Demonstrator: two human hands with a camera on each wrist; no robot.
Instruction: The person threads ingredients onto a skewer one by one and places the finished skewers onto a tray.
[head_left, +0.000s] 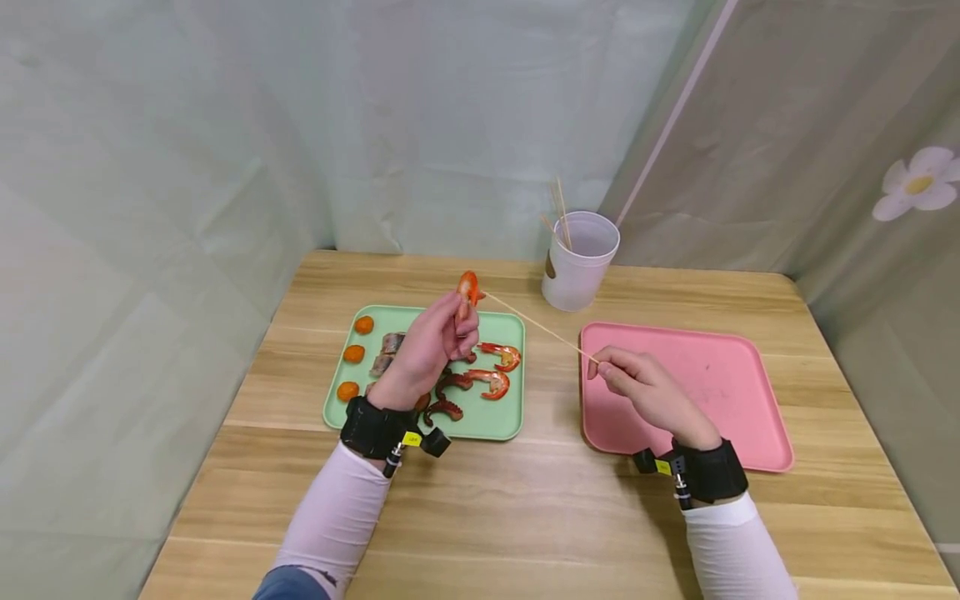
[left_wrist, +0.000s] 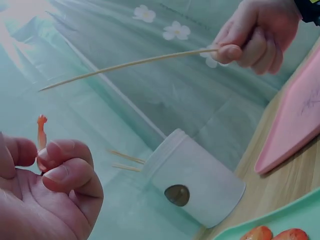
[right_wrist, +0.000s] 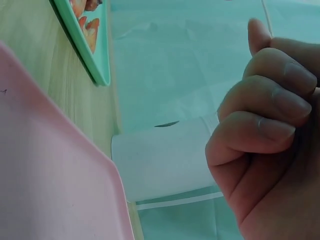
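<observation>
My left hand pinches an orange-red shrimp above the green tray. In the left wrist view the shrimp pokes up between thumb and fingers. Over the pink tray, my right hand grips one end of a thin wooden skewer. The skewer slants left, and its far tip stands apart from the shrimp in the left wrist view. In the right wrist view the right hand's fingers are curled, with the skewer mostly hidden.
On the green tray lie two shrimp halves, several octopus tentacles, orange balls and grey-skinned pieces, partly covered by the left arm. A white cup with several skewers stands at the table's back, before a curtain.
</observation>
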